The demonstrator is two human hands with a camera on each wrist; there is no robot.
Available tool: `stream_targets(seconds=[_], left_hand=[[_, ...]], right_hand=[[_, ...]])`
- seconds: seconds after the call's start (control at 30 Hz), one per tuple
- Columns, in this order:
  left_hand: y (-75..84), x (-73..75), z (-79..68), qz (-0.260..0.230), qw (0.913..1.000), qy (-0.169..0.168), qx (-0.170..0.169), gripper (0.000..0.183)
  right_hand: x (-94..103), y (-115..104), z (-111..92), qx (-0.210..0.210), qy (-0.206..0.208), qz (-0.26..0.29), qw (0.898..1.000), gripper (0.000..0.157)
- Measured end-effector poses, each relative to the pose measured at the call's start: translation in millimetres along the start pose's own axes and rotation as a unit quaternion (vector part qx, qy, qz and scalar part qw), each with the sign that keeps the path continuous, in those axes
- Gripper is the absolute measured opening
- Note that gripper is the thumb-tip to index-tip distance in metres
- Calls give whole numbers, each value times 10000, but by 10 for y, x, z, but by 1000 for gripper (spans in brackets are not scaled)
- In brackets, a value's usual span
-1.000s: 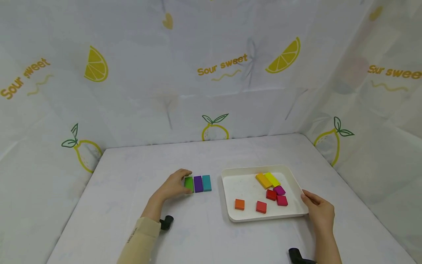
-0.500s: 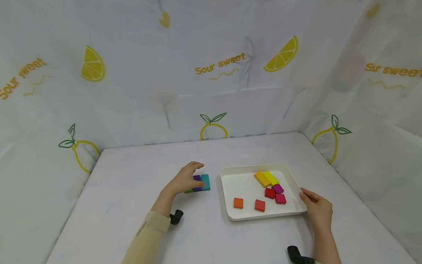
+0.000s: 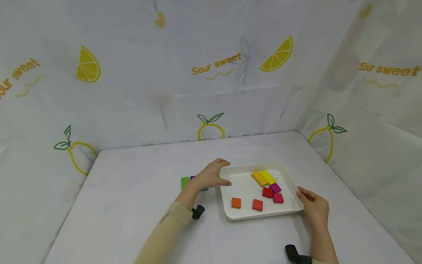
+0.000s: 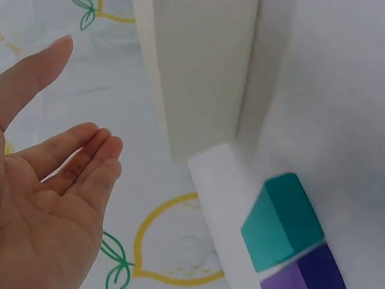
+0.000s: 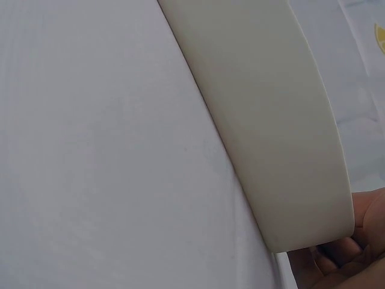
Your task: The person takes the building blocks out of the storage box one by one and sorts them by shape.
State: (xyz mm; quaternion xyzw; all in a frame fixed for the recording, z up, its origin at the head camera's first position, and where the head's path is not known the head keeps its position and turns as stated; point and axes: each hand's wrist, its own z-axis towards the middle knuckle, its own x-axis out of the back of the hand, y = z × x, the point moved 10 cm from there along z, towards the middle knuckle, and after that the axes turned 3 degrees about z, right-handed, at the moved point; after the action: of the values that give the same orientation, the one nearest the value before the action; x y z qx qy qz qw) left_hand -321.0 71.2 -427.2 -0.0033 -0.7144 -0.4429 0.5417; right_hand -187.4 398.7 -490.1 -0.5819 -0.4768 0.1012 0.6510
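Observation:
My left hand [image 3: 211, 176] hovers at the left rim of the white tray [image 3: 244, 170], thumb and fingers spread apart with nothing between them. In the left wrist view its palm [image 4: 48, 217] faces up beside the tray's outer wall. My right hand [image 3: 315, 209] grips the tray's right side near the front corner, thumb at the rim. Inside the tray lie an orange block [image 3: 236, 202], several red and pink blocks [image 3: 258, 205], an amber block [image 3: 259, 179] and a yellow block [image 3: 268, 177].
Behind my left wrist, a green block [image 3: 185, 183] stands in a row on the table with a purple block [image 4: 307, 271] and a teal block [image 4: 286, 223], both partly hidden in the head view. A lemon-print sheet [image 3: 132, 110] hangs around the table's back and sides.
My left hand has moved right, from the green block across the row to the tray's left rim. The blocks stay in place; my right hand keeps its hold on the tray.

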Motion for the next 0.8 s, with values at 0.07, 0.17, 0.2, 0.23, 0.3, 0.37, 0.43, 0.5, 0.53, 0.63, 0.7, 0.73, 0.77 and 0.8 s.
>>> stream_targets(seconds=[0.07, 0.17, 0.2, 0.23, 0.3, 0.37, 0.43, 0.5, 0.53, 0.63, 0.7, 0.73, 0.77, 0.8], left_hand=[[104, -60, 62, 121, 9998, -133, -32, 71], [243, -141, 144, 326, 9990, -299, -87, 71], [288, -163, 171, 357, 9987, -344, -118, 71], [330, -183, 198, 380, 9985, -377, -142, 71], [408, -220, 253, 443, 9979, -427, -205, 71], [479, -247, 309, 433, 9977, -440, -279, 70], [535, -274, 368, 442, 9975, -436, -341, 70], [575, -304, 422, 351, 9978, -420, -375, 69], [588, -324, 448, 304, 9980, -416, -375, 69], [616, -397, 525, 173, 9983, -435, -341, 68], [628, -452, 571, 67, 9985, -469, -278, 69], [633, -480, 592, 57, 9985, -482, -234, 69], [637, -505, 613, 37, 9987, -481, -185, 69], [642, -527, 630, 18, 9988, -482, -127, 69]], right_hand=[[-8, 1, -9, -37, -26, -34, 10000, 45], [-14, 7, -18, -97, -49, -54, 9999, 44], [-15, 11, -17, -124, -41, -65, 9999, 44], [-13, 10, -16, -123, -36, -51, 9999, 44], [-6, 4, -13, -98, -15, -38, 9999, 44], [-3, 5, -11, -109, -5, -29, 9999, 44], [-4, 7, -8, -119, -5, -24, 9999, 44], [-10, 10, -8, -141, -21, -33, 9999, 45], [-12, 4, -11, -121, -38, -10, 9999, 45], [-15, 5, -15, -137, -52, -8, 9999, 45], [-11, 2, -14, -129, -36, -24, 9999, 45], [-12, 8, -14, -141, -33, -38, 9999, 45], [-10, 13, -13, -155, -21, -58, 9999, 45], [-9, 11, -10, -132, -26, -52, 9999, 45]])
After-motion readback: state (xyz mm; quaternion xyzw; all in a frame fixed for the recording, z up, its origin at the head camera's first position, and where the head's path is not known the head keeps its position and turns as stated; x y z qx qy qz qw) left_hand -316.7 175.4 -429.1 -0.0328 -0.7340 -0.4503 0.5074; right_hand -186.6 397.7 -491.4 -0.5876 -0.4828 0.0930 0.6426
